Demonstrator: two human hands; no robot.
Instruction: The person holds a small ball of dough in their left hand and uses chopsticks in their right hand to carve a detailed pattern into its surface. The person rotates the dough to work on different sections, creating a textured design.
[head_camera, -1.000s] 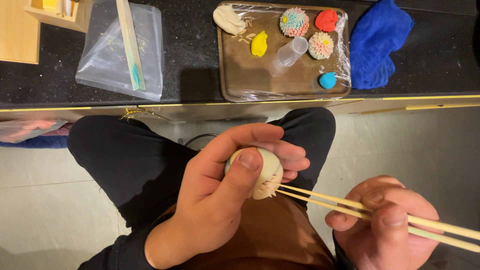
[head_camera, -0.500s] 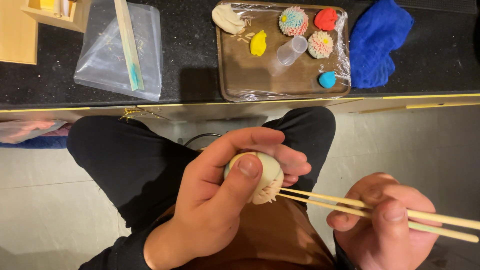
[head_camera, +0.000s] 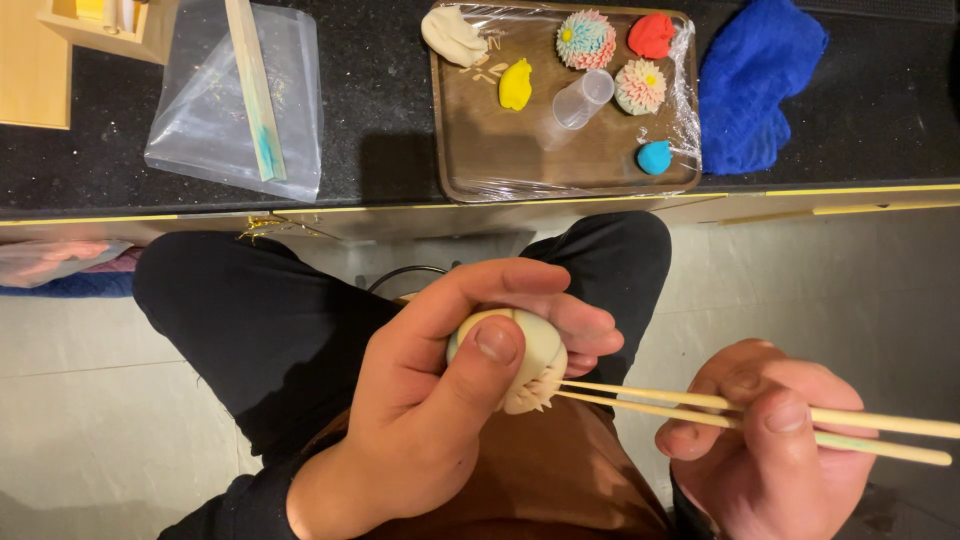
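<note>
Left hand (head_camera: 440, 400) half hides dough ball (head_camera: 520, 360); chopsticks (head_camera: 700, 410) cut off.

The left hand (head_camera: 440, 400) is curled, its thumb pressed across the front and its fingers wrapped behind toward two o'clock. The right hand (head_camera: 770, 450), at four o'clock, is closed in a pinch, thumb laid on top.

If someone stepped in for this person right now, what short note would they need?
Left hand: cups a cream dough ball, thumb on top.
Right hand: holds a pair of chopsticks, tips at the ball's lower edge.
Done: a patch of pinched petal points there.
Left: the rest of the ball is smooth.
On the counter: a tray with two finished flower pieces and coloured dough lumps.
</note>
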